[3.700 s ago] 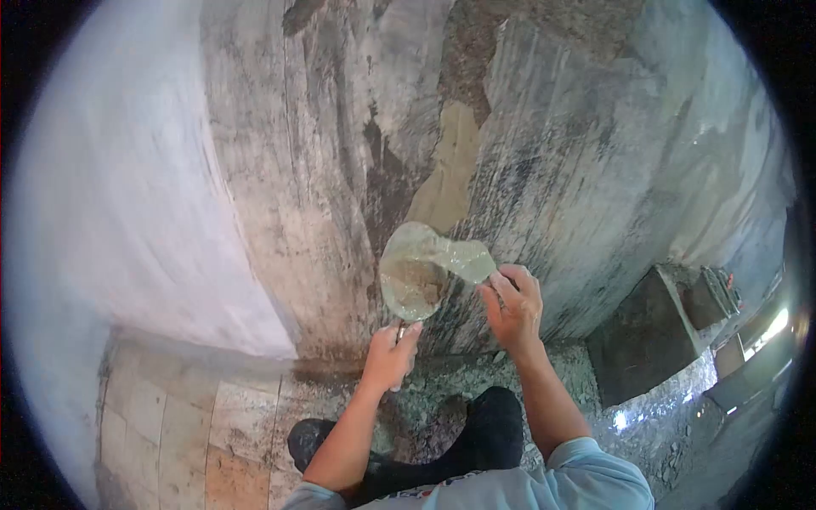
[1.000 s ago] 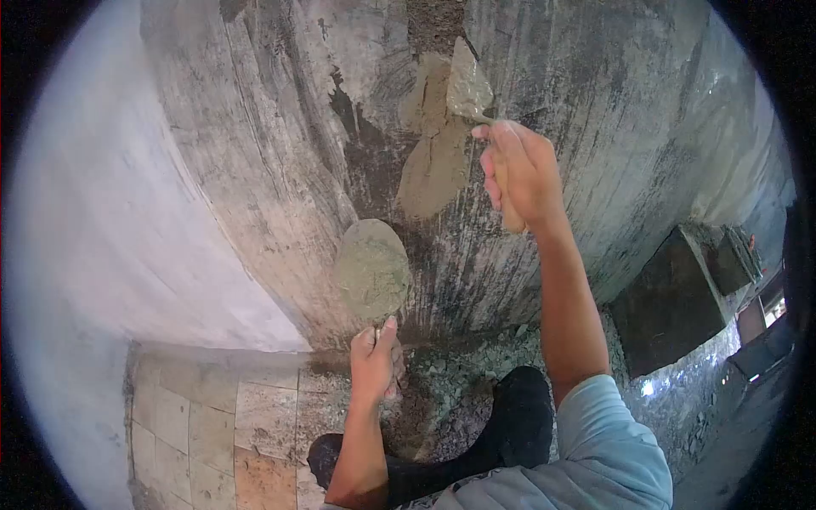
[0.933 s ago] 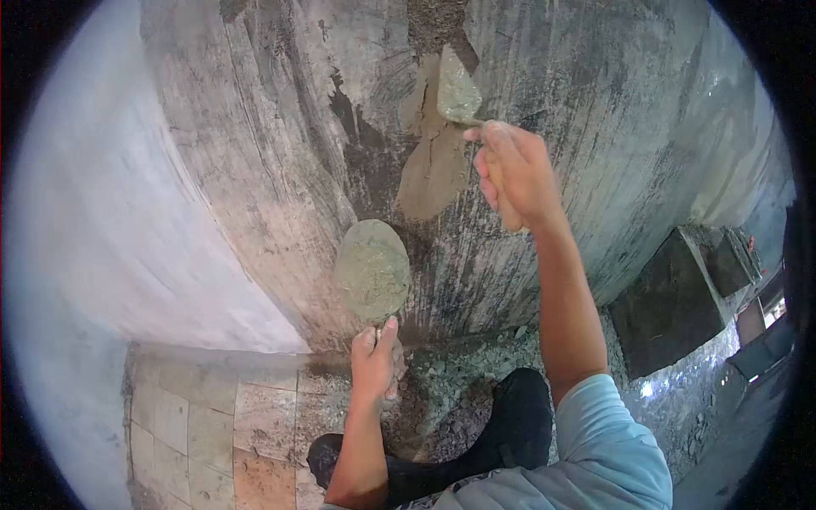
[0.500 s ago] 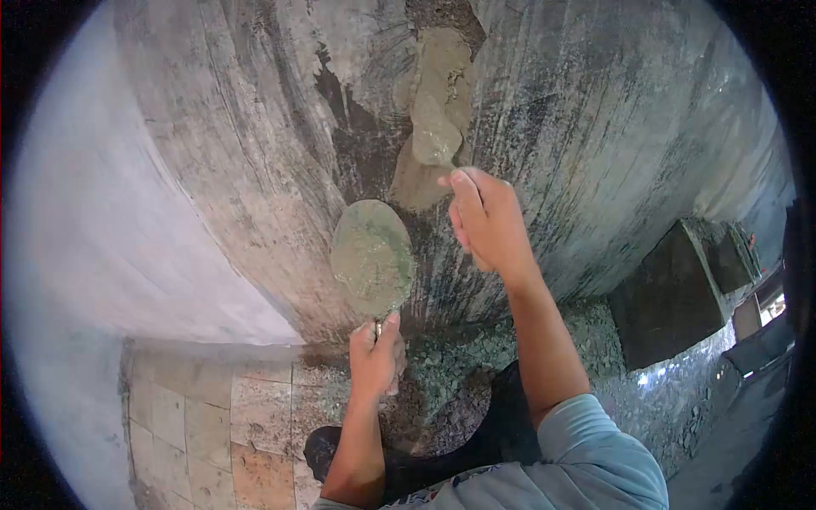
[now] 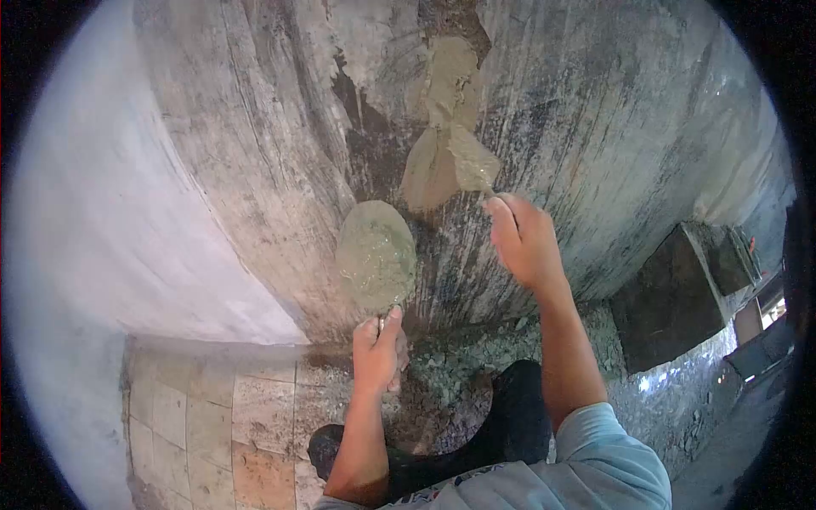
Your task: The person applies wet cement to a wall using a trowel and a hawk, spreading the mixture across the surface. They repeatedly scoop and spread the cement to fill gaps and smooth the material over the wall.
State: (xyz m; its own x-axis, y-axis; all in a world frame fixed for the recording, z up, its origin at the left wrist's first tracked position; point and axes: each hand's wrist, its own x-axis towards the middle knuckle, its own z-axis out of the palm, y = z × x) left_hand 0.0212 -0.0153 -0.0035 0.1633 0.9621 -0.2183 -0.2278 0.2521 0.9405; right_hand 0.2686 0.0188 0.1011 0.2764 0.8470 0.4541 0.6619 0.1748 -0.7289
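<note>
My left hand (image 5: 376,353) is closed around the short handle of an oval, flat-bladed tool (image 5: 347,255). Wet grey mortar (image 5: 378,262) lies heaped on its blade. Higher and to the right, my right hand (image 5: 525,242) grips a trowel (image 5: 476,161) whose blade is coated with mortar and rests against the wall (image 5: 586,127). Beside and above that blade, a fresh strip of mortar (image 5: 450,76) runs down the wall, widening into a smoother patch (image 5: 427,174). Dark bare areas border the strip.
Tiles (image 5: 263,408) cover the floor at the lower left, with rubble (image 5: 446,408) along the wall's foot near my dark-clad legs (image 5: 518,416). A dark block-like object (image 5: 667,302) stands at the right. A white wall section (image 5: 127,212) is on the left.
My right hand and the trowel have moved right and slightly down across the wall, angling the blade and uncovering more of the mortar patch. My left hand stays nearly still.
</note>
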